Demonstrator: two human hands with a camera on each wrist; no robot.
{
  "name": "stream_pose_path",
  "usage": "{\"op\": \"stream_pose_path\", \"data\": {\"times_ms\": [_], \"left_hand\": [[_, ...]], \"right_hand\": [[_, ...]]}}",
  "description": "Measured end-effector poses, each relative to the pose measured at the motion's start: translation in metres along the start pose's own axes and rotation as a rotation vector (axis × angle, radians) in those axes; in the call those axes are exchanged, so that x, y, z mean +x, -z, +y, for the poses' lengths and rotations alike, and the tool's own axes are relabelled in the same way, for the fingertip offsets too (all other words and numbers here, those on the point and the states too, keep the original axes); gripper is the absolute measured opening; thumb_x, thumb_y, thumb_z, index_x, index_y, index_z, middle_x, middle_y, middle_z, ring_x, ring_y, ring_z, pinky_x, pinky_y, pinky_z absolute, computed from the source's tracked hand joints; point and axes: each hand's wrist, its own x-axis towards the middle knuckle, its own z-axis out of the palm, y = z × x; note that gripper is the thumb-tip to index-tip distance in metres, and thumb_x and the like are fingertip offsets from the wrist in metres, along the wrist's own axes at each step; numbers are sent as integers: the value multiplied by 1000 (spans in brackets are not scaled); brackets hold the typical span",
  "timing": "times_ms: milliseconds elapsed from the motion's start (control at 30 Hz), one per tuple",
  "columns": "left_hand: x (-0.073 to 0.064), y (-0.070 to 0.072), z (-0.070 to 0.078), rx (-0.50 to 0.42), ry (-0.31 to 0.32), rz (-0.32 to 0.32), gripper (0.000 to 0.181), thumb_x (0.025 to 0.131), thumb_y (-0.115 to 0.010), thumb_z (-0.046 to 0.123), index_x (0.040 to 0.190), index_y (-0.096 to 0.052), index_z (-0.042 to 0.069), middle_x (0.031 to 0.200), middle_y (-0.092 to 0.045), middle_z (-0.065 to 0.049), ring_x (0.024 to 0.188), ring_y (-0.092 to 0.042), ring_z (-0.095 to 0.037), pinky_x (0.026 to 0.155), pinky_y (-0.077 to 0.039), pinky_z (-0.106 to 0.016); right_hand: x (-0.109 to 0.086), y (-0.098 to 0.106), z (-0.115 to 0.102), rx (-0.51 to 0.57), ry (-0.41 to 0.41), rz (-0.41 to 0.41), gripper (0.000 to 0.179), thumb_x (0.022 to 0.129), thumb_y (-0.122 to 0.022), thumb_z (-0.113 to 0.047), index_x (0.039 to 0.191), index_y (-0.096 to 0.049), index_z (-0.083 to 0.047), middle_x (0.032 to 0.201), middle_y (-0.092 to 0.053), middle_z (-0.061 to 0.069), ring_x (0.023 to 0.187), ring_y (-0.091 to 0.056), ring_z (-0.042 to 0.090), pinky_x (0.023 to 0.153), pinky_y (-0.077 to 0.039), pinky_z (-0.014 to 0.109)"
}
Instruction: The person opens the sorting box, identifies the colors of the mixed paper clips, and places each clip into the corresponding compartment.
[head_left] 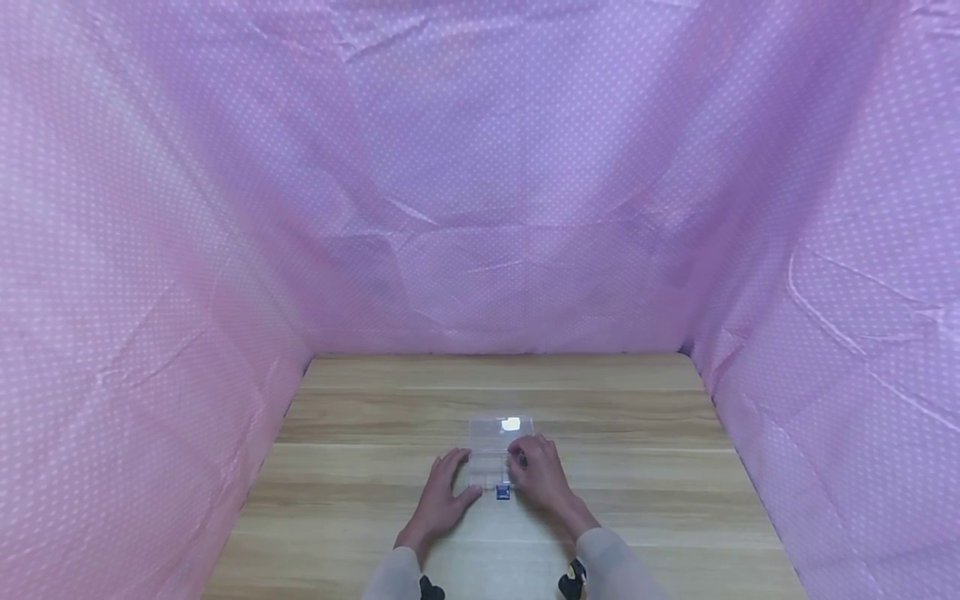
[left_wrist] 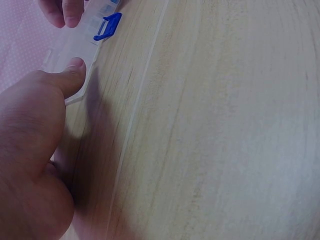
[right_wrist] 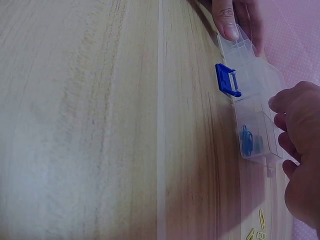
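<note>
A clear plastic compartment box (head_left: 487,468) with a blue latch (right_wrist: 228,80) lies on the wooden table, its lid (head_left: 486,432) folded back. Thumb and fingers of my left hand (head_left: 441,500) grip the box's left end, the thumb on the near edge. My right hand (head_left: 542,477) is over the right end with its fingers bent; whether anything sits between the fingertips is hidden. Blue paper clips (right_wrist: 247,141) are inside the right-end compartment. On the table past that end lie several yellow paper clips (right_wrist: 261,234).
The wooden table (head_left: 360,417) stretches out on all sides of the box. Pink dotted cloth (head_left: 510,283) hangs behind the table and along both sides.
</note>
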Motion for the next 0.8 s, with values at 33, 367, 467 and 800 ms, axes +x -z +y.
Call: {"op": "stream_pose_path", "data": {"times_ms": [33, 367, 467, 800], "left_hand": [[0, 0, 0, -3, 9, -2, 71, 105, -81, 32, 167, -51, 15, 176, -50, -18, 171, -34, -48, 146, -16, -70], [0, 0, -1, -11, -5, -4, 71, 106, -80, 33, 167, -50, 13, 176, -50, -19, 171, -35, -48, 146, -15, -70], [0, -1, 0, -1, -6, -4, 70, 106, -80, 33, 167, -50, 14, 176, -50, -19, 171, -35, -48, 146, -16, -71], [-2, -1, 2, 18, -24, 6, 69, 106, -81, 32, 166, -52, 13, 174, -52, -20, 169, -37, -50, 144, -17, -73]], "right_hand": [[0, 0, 1, -2, 7, 9, 16, 92, -87, -10, 107, -81, -11, 102, -81, 1, 99, -70, 19, 98, -61, 45], [-1, 1, 3, 37, 9, 7, 28, 90, -92, -12, 114, -78, -11, 121, -80, 7, 119, -72, 31, 111, -60, 56], [-3, 2, 4, 37, 8, 2, 32, 89, -92, -13, 118, -77, -11, 127, -78, 10, 125, -71, 34, 115, -58, 58], [-3, 8, 0, 35, 36, 6, 40, 88, -95, -13, 122, -76, -8, 132, -77, 12, 128, -71, 37, 115, -59, 59]]}}
